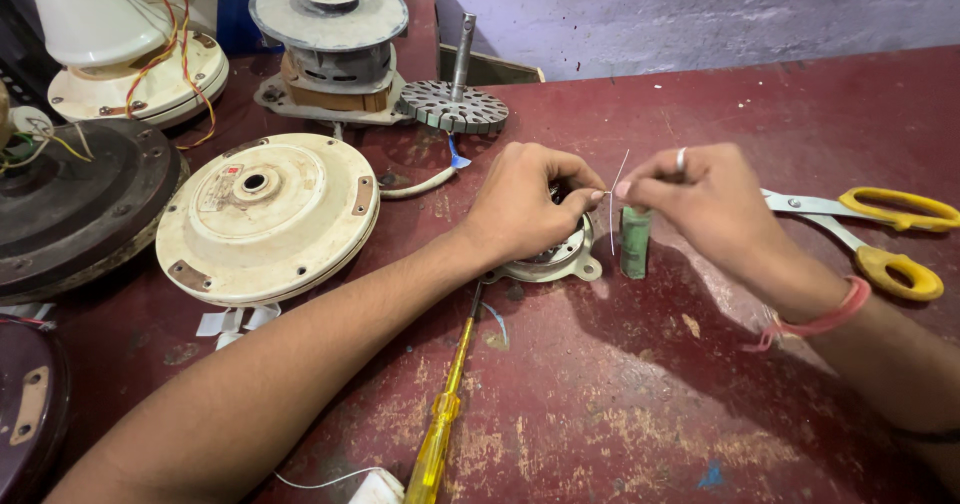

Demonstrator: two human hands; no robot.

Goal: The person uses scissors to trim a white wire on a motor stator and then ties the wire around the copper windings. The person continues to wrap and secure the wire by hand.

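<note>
thread (613, 189), thin and pale, runs upright between our two hands just above the red worktop (640, 384); it looks like a fine strand, too slight for us to tell whether it is wire or string. our left hand (525, 204) comes in from the lower left with the forearm laid low across the table, wrist bent, thumb and forefinger pinched shut on the strand. our right hand (700, 199) reaches in from the right, a ring on one finger and a red band at the wrist, its fingertips also closed tight on the same strand, nearly touching the left ones. under the left hand sits a small round metal motor part (560, 259), partly hidden, and just beside it a green spool (635, 242) stands upright. a yellow-handled screwdriver (440, 434) lies near the left forearm. yellow-handled scissors (880, 234) rest to the right, open. cream fan motor housings (265, 214) and a dark one lie well apart to the left
</note>
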